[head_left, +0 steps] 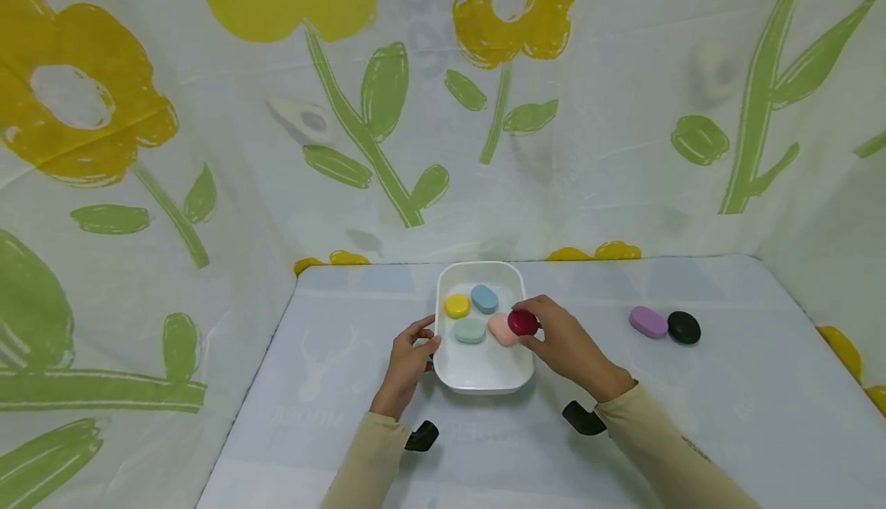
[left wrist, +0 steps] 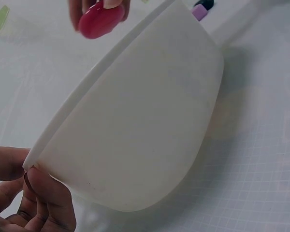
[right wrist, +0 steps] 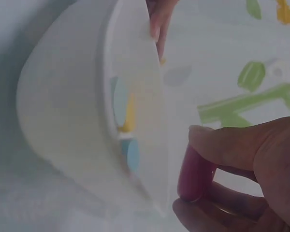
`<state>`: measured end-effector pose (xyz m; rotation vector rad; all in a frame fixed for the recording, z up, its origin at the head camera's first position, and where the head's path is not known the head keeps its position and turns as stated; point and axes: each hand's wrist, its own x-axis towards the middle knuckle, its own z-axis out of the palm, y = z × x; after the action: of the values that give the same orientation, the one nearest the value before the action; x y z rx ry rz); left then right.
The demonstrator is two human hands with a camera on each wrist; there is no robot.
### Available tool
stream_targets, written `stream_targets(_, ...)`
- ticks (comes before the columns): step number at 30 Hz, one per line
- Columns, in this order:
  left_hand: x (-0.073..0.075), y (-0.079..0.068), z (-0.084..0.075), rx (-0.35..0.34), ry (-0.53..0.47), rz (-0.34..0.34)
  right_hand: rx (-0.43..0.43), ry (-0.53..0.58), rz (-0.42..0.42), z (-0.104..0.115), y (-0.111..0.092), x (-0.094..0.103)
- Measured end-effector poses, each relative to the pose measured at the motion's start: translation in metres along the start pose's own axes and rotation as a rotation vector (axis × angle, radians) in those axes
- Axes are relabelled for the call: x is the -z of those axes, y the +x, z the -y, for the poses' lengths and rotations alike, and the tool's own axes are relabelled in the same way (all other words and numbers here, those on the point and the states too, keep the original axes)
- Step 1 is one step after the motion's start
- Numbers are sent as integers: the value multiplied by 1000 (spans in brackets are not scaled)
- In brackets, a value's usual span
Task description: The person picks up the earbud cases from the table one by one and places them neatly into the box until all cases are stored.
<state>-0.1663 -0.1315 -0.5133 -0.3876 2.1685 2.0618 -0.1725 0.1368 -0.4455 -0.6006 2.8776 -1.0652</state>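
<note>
Crimson oval (head_left: 522, 323) in right grip (head_left: 571, 346); between thumb and fingertips

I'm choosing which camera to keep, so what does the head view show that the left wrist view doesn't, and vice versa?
Only the head view shows the yellow piece, light blue piece, pale green piece and pink piece inside the white container.

Only the left wrist view shows a broad stretch of the container's outer wall and faint grid lines on the table.

Both show the left hand gripping the container, the right hand holding the red piece, and the purple piece and black piece outside the container.
</note>
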Motion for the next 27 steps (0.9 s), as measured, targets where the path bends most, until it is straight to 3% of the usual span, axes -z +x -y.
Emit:
stream_targets(7,-1,1,0,6,4,-3,72,17,119,18,18,-12)
stream_targets(17,-1,2,-1,15,-16,3,49,-46,293,34,42,-30)
stream_targets(27,0,1,-2,16,-4,4,69,-87,381,40,54,-50)
